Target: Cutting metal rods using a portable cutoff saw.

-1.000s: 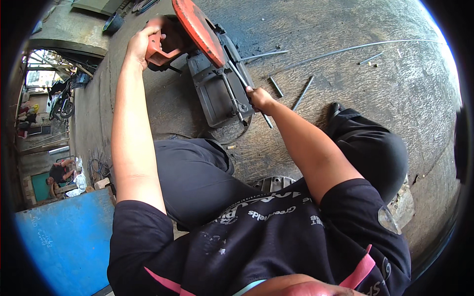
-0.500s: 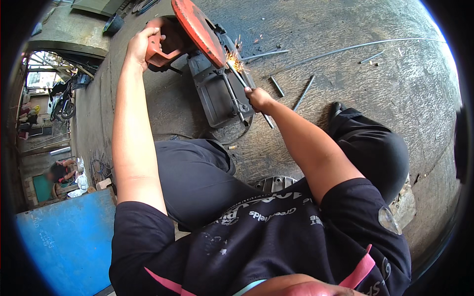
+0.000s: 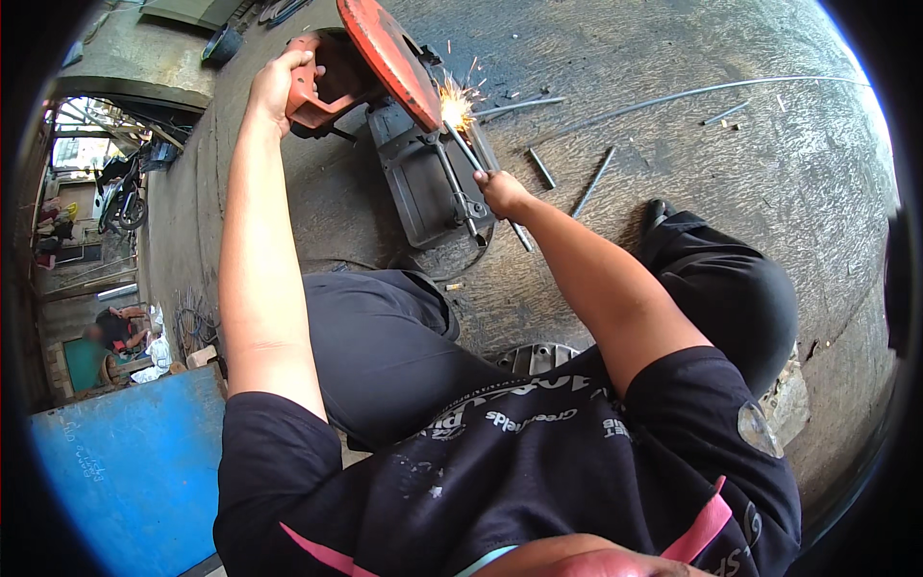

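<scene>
A red chop saw (image 3: 389,62) stands on the floor ahead of me, its round guard tilted over a dark metal base (image 3: 420,207). My left hand (image 3: 277,91) is closed round the saw's red handle. In my right hand (image 3: 503,194) is a thin metal rod (image 3: 462,149), gripped partway along, its far end up against the lower edge of the guard. Bright orange sparks (image 3: 456,104) spray from that end. The blade itself is hidden by the guard. Beside the rod lies the saw's clamp screw (image 3: 452,178).
Cut rods (image 3: 593,181) and a short piece (image 3: 540,167) lie right of the saw. A long thin rod (image 3: 673,94) stretches across the floor. A blue panel (image 3: 125,471) is at lower left. Another person (image 3: 117,330) sits far left, near a motorcycle (image 3: 125,197).
The spark spray has grown brighter and fuller. Both hands and the saw have stayed almost in place. The far-left person has shifted slightly.
</scene>
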The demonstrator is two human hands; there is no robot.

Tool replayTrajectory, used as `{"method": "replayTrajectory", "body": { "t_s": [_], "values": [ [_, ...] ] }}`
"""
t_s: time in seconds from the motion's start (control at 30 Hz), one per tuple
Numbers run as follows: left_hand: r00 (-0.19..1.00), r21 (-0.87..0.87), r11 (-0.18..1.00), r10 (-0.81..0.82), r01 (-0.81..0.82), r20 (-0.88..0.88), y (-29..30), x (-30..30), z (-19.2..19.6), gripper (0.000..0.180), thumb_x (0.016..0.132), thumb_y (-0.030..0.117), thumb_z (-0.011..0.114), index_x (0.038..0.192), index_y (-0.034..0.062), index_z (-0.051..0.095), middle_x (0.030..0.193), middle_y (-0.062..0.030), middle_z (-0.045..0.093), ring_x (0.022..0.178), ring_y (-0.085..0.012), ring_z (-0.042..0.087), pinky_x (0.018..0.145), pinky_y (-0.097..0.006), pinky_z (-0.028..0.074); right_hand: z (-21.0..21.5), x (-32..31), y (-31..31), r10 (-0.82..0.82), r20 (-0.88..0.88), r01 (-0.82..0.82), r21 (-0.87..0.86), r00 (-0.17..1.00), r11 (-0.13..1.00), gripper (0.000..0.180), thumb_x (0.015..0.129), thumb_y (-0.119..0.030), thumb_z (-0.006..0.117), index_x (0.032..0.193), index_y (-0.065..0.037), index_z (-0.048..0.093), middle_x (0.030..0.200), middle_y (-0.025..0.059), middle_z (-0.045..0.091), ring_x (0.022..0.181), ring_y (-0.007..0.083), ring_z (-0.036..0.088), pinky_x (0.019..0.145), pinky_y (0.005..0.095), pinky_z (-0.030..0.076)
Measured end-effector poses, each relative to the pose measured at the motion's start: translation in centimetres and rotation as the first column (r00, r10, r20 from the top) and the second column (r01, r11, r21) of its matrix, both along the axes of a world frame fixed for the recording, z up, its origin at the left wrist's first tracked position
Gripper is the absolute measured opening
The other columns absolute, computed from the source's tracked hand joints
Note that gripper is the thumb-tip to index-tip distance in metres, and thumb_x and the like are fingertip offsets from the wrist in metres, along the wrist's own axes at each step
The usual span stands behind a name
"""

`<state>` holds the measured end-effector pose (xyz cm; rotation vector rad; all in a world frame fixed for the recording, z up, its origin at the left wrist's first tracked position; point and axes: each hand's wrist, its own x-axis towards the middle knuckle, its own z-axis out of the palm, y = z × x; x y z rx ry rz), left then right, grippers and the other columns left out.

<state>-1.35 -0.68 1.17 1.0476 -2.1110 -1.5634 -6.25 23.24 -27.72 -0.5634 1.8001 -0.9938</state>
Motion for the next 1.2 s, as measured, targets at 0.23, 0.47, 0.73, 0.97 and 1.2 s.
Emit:
{"method": "replayTrajectory", "body": {
  "t_s": [0.23, 0.47, 0.73, 0.97, 1.2],
  "values": [
    [1.0, 0.006, 1.0, 0.0, 0.0, 0.004, -0.2, -0.1, -0.1, 0.041, 0.083, 0.021, 0.059, 0.116, -0.0024, 0.053, 0.083, -0.0095, 0.063, 0.061, -0.0133, 0.057, 0.054, -0.026, 0.05, -1.6, 0.2, -0.2, 0.008, -0.322, -0.016, -0.024, 0.947, 1.0, 0.05, 0.098, -0.042, 0.036, 0.097, 0.001, 0.061, 0.097, 0.0259, 0.063, 0.098, 0.0424, 0.057, 0.086, 0.048, 0.045],
    [1.0, 0.002, 1.0, -0.006, 0.006, -0.001, -0.1, -0.1, -0.1, 0.04, 0.084, 0.021, 0.059, 0.116, -0.0025, 0.053, 0.084, -0.01, 0.063, 0.061, -0.0133, 0.056, 0.054, -0.027, 0.05, -1.3, 0.3, 0.0, -0.022, -0.368, 0.012, -0.029, 0.93, 1.0, 0.046, 0.096, -0.04, 0.04, 0.096, 0.001, 0.061, 0.097, 0.026, 0.063, 0.097, 0.042, 0.058, 0.085, 0.0483, 0.045],
    [1.0, -0.003, 1.0, -0.002, 0.002, 0.005, 0.0, -0.2, -0.1, 0.041, 0.083, 0.022, 0.059, 0.116, -0.0032, 0.053, 0.084, -0.0099, 0.064, 0.061, -0.0131, 0.057, 0.056, -0.027, 0.05, -0.8, 0.3, 0.6, -0.057, -0.372, 0.052, -0.024, 0.926, 0.998, 0.044, 0.094, -0.041, 0.045, 0.095, 0.001, 0.061, 0.094, 0.0259, 0.063, 0.095, 0.0421, 0.059, 0.083, 0.0481, 0.046],
    [1.0, -0.015, 1.0, 0.009, -0.009, 0.013, 0.2, 0.0, 0.0, 0.042, 0.083, 0.022, 0.059, 0.116, -0.0031, 0.053, 0.084, -0.0096, 0.064, 0.061, -0.0128, 0.057, 0.056, -0.027, 0.05, -1.0, 0.6, 0.8, -0.142, -0.396, 0.11, -0.101, 0.907, 0.989, 0.04, 0.093, -0.04, 0.048, 0.096, -0.002, 0.061, 0.09, 0.0248, 0.063, 0.091, 0.043, 0.059, 0.08, 0.0491, 0.045],
    [1.0, -0.026, 1.0, -0.009, 0.009, 0.024, 0.0, -0.2, -0.2, 0.039, 0.084, 0.025, 0.058, 0.113, -0.0005, 0.055, 0.088, -0.0089, 0.064, 0.07, -0.0149, 0.059, 0.063, -0.029, 0.049, -2.6, -0.1, 0.2, -0.23, -0.168, 0.203, -0.16, 0.959, 0.966, 0.038, 0.095, -0.035, 0.046, 0.101, -0.001, 0.061, 0.09, 0.0241, 0.065, 0.084, 0.0373, 0.063, 0.074, 0.043, 0.048]
  ]
}}
